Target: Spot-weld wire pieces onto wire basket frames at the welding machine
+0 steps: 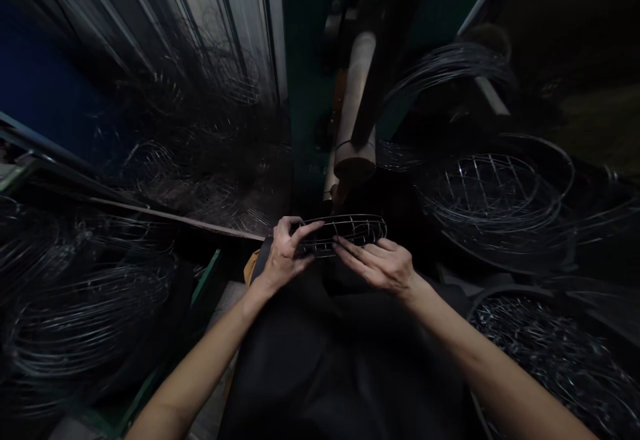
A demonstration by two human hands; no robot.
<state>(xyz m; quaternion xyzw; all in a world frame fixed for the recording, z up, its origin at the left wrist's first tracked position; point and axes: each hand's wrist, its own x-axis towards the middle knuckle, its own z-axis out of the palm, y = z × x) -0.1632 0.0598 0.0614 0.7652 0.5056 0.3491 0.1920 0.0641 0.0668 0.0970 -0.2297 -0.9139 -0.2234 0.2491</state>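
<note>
A round wire frame (350, 219) with crossbars is held nearly edge-on above my lap, just in front of the machine's cylindrical arm (356, 107). My left hand (291, 250) grips its left end, with the thumb and fingers on the wires. On the right, my right hand (377, 261) has its fingers stretched along the frame's lower near side, fingertips touching the wires. The frame and the cylinder's end look apart.
Round wire grids (493, 190) are piled at the right, above a tub of small metal pieces (550, 347). Wire rings (90, 320) lie at the lower left. More tangled wire pieces (200, 180) cover a surface at the upper left.
</note>
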